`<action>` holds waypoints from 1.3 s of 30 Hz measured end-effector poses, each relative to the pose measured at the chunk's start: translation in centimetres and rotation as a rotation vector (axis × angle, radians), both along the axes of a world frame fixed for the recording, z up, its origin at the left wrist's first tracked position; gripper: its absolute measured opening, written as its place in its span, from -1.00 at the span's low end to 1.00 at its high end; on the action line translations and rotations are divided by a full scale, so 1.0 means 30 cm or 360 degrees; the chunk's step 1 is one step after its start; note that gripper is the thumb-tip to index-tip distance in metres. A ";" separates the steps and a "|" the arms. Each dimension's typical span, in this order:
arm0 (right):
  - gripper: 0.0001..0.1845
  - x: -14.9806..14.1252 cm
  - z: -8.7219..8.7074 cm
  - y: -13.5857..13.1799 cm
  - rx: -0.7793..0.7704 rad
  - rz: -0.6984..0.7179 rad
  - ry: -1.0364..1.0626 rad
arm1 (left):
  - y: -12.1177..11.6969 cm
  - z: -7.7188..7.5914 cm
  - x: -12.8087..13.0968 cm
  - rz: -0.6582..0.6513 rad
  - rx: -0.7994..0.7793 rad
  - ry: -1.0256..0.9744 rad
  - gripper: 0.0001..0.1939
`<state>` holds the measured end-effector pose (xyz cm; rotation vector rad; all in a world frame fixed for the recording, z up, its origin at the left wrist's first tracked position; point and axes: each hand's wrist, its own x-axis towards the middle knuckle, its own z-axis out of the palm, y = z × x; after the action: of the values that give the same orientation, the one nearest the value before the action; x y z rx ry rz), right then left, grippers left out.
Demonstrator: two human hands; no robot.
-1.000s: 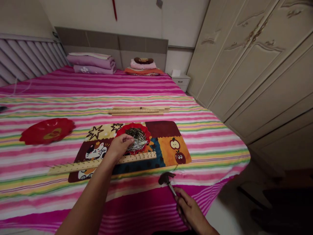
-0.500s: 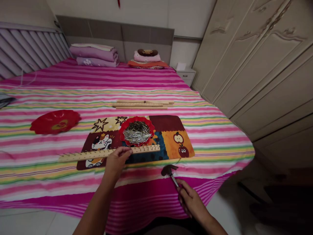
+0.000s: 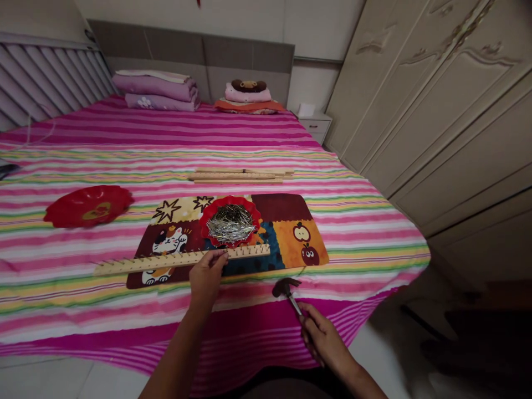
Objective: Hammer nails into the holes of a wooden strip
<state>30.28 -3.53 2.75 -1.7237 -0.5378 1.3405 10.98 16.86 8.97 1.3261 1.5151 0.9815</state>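
Note:
A long wooden strip [image 3: 174, 259] with a row of nails standing up along it lies across a patterned mat [image 3: 286, 209]. My left hand [image 3: 209, 271] is at the right half of the strip. Its thumb and fingertips are pinched together against the strip; whether a nail is between them is too small to tell. My right hand [image 3: 326, 335] grips a claw hammer [image 3: 290, 293] by its handle, with the dark head above the bed's front part, apart from the strip. Just behind the strip, a red scalloped bowl [image 3: 204, 223] holds many loose nails [image 3: 230, 224].
Several wooden strips [image 3: 243, 176] lie together on the striped bedspread [image 3: 357, 221] behind the mat. To the left is a red plate [image 3: 89, 206]. Folded bedding [image 3: 155, 90] sits by the headboard. A wardrobe [image 3: 436, 111] stands along the right side.
My left hand has shifted a little to the right along the strip. The view has turned slightly. My right hand keeps the hammer in nearly the same place.

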 end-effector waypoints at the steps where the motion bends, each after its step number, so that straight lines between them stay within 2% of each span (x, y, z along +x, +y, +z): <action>1: -0.29 0.000 0.001 0.000 -0.0003 0.0000 0.0000 | 0.000 -0.001 0.001 -0.0008 0.0038 0.0058 -0.68; 6: -0.24 -0.021 0.038 -0.006 -0.0021 -0.0034 0.0016 | -0.003 -0.004 0.008 -0.0108 0.0323 0.0364 -0.78; 8: -0.26 -0.037 0.081 -0.006 0.0017 -0.0023 0.0001 | -0.005 -0.010 0.010 -0.0157 0.0446 0.0443 -0.79; 11: -0.32 -0.058 0.176 0.021 0.0169 0.0078 -0.0082 | -0.006 -0.028 0.009 -0.0197 0.0570 0.0494 -0.80; 16: -0.49 -0.078 0.337 0.153 0.0547 0.0367 -0.0380 | -0.004 -0.053 0.007 -0.0229 0.0675 0.0573 -0.82; 20: -0.58 -0.096 0.396 0.266 0.0708 0.0537 -0.0648 | -0.008 -0.051 0.011 -0.0256 0.0662 0.0541 -0.81; 25: -0.59 -0.128 0.411 0.341 0.0814 0.0668 -0.0899 | -0.012 -0.046 0.014 -0.0272 0.0646 0.0529 -0.81; 29: -0.59 -0.141 0.417 0.348 0.0787 0.0767 -0.0933 | -0.012 -0.055 0.010 -0.0292 0.0631 0.0551 -0.80; 34: -0.58 -0.117 0.409 0.261 0.0610 0.0766 -0.0761 | -0.011 -0.064 0.009 -0.0302 0.0664 0.0455 -0.79; 36: -0.56 -0.096 0.381 0.204 0.0559 0.0719 -0.0676 | -0.010 -0.063 0.012 -0.0280 0.0653 0.0418 -0.79; 39: -0.51 -0.056 0.307 0.122 0.0442 0.0578 -0.0584 | -0.011 -0.061 0.013 -0.0262 0.0617 0.0398 -0.80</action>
<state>28.60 0.14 11.97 -1.6948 -1.2349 1.1213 11.37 16.52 7.14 1.8768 1.4110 1.0690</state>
